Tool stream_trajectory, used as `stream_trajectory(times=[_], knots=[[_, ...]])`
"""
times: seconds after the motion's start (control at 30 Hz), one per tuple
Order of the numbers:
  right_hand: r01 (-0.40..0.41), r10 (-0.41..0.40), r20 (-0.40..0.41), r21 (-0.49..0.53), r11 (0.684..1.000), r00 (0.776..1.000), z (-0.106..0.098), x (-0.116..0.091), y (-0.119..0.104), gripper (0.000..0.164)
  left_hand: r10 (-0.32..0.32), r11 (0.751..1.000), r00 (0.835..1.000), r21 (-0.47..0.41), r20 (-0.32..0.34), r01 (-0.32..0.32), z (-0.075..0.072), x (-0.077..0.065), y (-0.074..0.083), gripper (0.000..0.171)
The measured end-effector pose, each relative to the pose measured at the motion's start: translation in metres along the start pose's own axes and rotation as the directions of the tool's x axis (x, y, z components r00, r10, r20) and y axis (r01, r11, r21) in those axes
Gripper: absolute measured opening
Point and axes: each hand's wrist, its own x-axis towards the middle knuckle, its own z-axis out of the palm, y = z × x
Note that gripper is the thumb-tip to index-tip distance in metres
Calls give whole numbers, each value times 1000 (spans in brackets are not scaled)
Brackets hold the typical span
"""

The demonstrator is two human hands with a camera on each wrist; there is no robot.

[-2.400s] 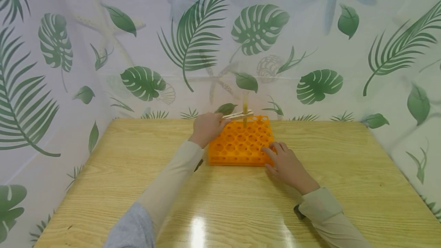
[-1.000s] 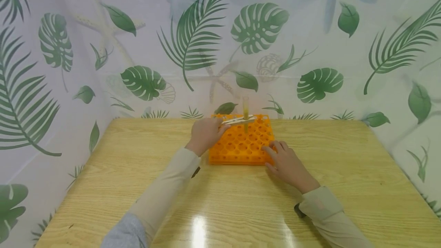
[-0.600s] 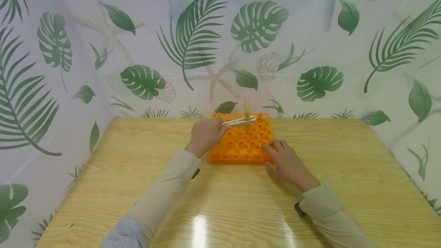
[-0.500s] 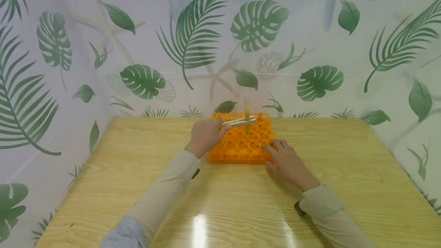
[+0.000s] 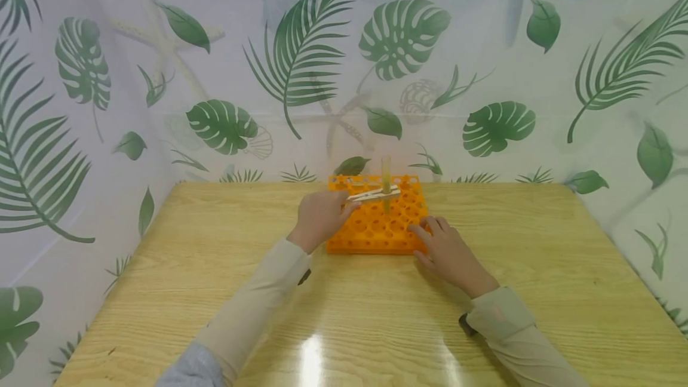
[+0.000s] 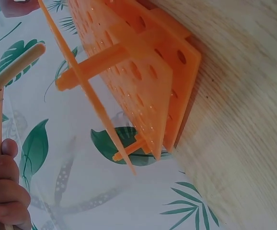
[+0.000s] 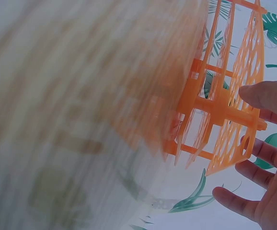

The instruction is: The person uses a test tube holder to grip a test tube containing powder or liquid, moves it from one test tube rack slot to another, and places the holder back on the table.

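My left hand (image 5: 321, 218) grips a wooden test tube holder (image 5: 371, 195) by its handle end. Clamped in the holder's jaws is a clear test tube (image 5: 386, 166) with yellowish liquid, upright over the orange test tube rack (image 5: 376, 246). In the left wrist view, the tube's rounded bottom (image 6: 23, 62) hangs above the rack's top plate. My right hand (image 5: 451, 258) rests at the rack's front right corner. Its thumb and fingers (image 7: 265, 98) are spread and fairly straight along the rack's edge in the right wrist view.
The rack stands near the back edge of a wood-grain table (image 5: 355, 315), its top full of round holes. Directly behind rises a white curtain (image 5: 322, 130) printed with green leaves, which also runs along both sides.
My left hand has lowered the holder and test tube over the rack and brought them slightly toward me and to the right. The right hand stays at the rack's corner.
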Motion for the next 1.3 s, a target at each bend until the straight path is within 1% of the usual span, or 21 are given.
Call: stream_trajectory(times=[0.33, 0.43, 0.6, 0.73, 0.97, 1.1, 1.3], knots=[[-6, 5, 7, 5, 1000, 1000, -1, 0, -1, 48, -6, 1000, 1000, -11, 12, 6, 0, -6, 1, 42], [-7, 7, 16, 6, 1000, 1000, -2, 1, -2, 48, 0, 1000, 1000, -8, 4, 0, 1, -8, 1, 43], [-14, 14, 25, 4, 1000, 1000, -2, 1, -2, 48, 14, 999, 1000, -29, -24, -15, 1, -11, 2, 41], [-16, 16, 27, 3, 1000, 999, -2, 1, -2, 48, 18, 999, 999, -44, -32, -19, 0, -13, 4, 42], [-11, 12, 23, -5, 1000, 1000, -3, 1, -2, 48, 15, 999, 1000, -33, -6, -16, -1, -16, 7, 39], [-11, 11, 18, -5, 1000, 1000, -3, 1, -2, 48, 12, 999, 1000, -34, 11, -12, -5, -19, 10, 41], [-10, 10, 14, -5, 1000, 1000, -2, 1, -2, 48, 40, 999, 999, -20, -5, -41, -7, -22, 12, 44]])
